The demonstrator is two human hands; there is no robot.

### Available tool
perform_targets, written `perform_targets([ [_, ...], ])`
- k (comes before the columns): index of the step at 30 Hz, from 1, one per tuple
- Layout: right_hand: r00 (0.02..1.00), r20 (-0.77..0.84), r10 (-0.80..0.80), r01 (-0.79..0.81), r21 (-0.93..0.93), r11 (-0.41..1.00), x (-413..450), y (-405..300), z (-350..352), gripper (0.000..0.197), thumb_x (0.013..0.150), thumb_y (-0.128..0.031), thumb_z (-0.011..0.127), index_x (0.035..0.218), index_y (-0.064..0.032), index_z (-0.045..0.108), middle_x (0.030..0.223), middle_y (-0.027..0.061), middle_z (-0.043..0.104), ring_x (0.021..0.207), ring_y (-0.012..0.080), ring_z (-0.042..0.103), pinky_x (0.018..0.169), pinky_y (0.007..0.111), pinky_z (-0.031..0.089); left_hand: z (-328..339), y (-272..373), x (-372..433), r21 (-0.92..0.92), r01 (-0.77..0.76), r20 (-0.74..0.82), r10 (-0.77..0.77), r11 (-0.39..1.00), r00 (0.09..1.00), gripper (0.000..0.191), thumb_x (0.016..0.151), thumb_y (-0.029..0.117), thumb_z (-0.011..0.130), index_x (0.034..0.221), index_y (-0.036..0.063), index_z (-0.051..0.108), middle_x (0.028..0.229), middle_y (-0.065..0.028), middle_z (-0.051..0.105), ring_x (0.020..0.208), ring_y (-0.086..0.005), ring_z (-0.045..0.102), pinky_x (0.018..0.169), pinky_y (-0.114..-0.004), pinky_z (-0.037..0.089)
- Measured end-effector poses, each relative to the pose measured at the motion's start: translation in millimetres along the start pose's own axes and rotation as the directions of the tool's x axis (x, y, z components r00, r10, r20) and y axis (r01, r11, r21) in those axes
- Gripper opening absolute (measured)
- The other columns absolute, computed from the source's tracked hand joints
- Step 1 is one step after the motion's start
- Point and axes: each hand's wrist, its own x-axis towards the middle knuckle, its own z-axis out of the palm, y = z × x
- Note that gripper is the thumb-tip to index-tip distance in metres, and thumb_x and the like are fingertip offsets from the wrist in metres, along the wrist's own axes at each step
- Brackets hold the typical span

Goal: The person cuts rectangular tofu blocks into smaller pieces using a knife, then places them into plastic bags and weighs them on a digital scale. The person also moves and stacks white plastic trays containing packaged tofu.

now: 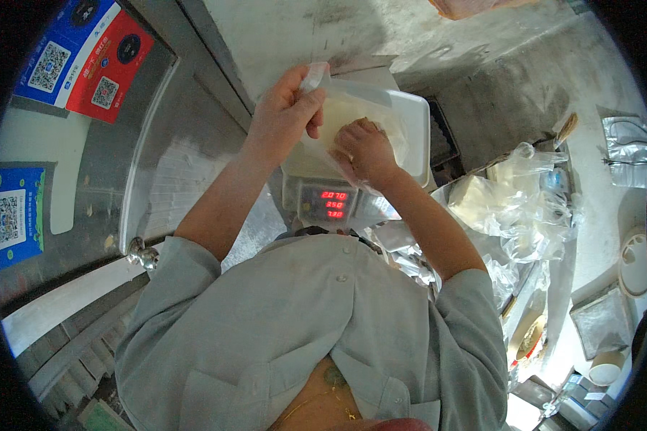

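Observation:
My left hand [291,110] pinches the upper edge of a clear plastic bag [317,75] between thumb and fingers. My right hand [366,151] reaches into or against the bag with its fingers curled; whether they close on something is hidden. Pale, cream-coloured contents [337,110] show through the film around the right hand. Beneath the bag lies a white plastic tray [419,129], resting on a digital scale [304,202]. Red digits glow on the scale's display [334,204], on the side facing me.
To the left stands a glass-fronted cabinet [194,124] with a metal knob [142,254] and cards bearing printed codes [105,91]. Crumpled clear plastic bags [517,199] crowd the right side. Beyond them are a roll of tape [528,336] and a paper cup [606,369].

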Motion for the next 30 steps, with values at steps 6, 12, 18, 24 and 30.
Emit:
perform_targets([
  [6,0.942,-0.023,0.335,-0.332,0.089,0.939,41.1,23.3,13.8,0.026,0.083,-0.022,0.056,0.104,-0.0062,0.053,0.110,0.0149,0.057,0.107,0.0329,0.052,0.093,0.048,0.037,1.5,0.6,1.9,-0.013,0.013,0.022,-0.013,1.000,1.000,0.036,0.092,0.015,0.051,0.127,0.0077,0.049,0.064,0.0009,0.050,0.052,-0.0069,0.045,0.049,-0.023,0.040],
  [12,0.958,0.013,0.287,-0.286,-0.044,0.957,56.8,40.7,26.6,0.018,0.082,-0.017,0.057,0.095,-0.0057,0.051,0.112,0.0168,0.052,0.111,0.0362,0.045,0.099,0.049,0.027,-2.9,-10.0,-0.3,0.147,0.039,-0.013,-0.038,0.988,0.999,0.040,0.092,0.015,0.051,0.131,0.0085,0.044,0.065,-0.0007,0.053,0.051,-0.0069,0.046,0.045,-0.023,0.040],
  [18,0.933,0.121,0.340,-0.358,0.201,0.912,57.1,41.0,13.5,0.009,0.082,-0.009,0.053,0.090,-0.0067,0.054,0.101,0.0138,0.056,0.099,0.0346,0.052,0.088,0.042,0.040,-3.0,-31.4,-9.0,0.470,-0.090,0.019,0.091,0.878,0.996,0.044,0.089,0.009,0.051,0.131,0.0062,0.038,0.069,-0.0049,0.056,0.061,-0.0118,0.055,0.059,-0.030,0.047],
  [24,0.944,0.048,0.327,-0.301,0.532,0.791,57.3,40.6,19.3,0.027,0.081,0.004,0.045,0.102,-0.0084,0.056,0.104,0.0121,0.058,0.094,0.0315,0.056,0.081,0.037,0.045,-5.2,-27.7,-7.2,0.350,-0.071,-0.007,0.079,0.934,0.997,0.047,0.090,0.010,0.050,0.134,0.0078,0.035,0.072,-0.0041,0.059,0.056,-0.0089,0.052,0.054,-0.026,0.045],
  [30,0.915,0.079,0.396,-0.366,0.578,0.729,52.0,34.6,18.4,0.036,0.079,0.008,0.041,0.106,-0.0104,0.056,0.106,0.0093,0.059,0.102,0.0264,0.056,0.087,0.035,0.044,-3.8,-21.6,-1.3,0.305,-0.022,-0.008,0.025,0.952,1.000,0.048,0.091,0.008,0.048,0.137,0.0104,0.035,0.071,-0.0022,0.059,0.050,-0.0043,0.045,0.044,-0.020,0.040],
])
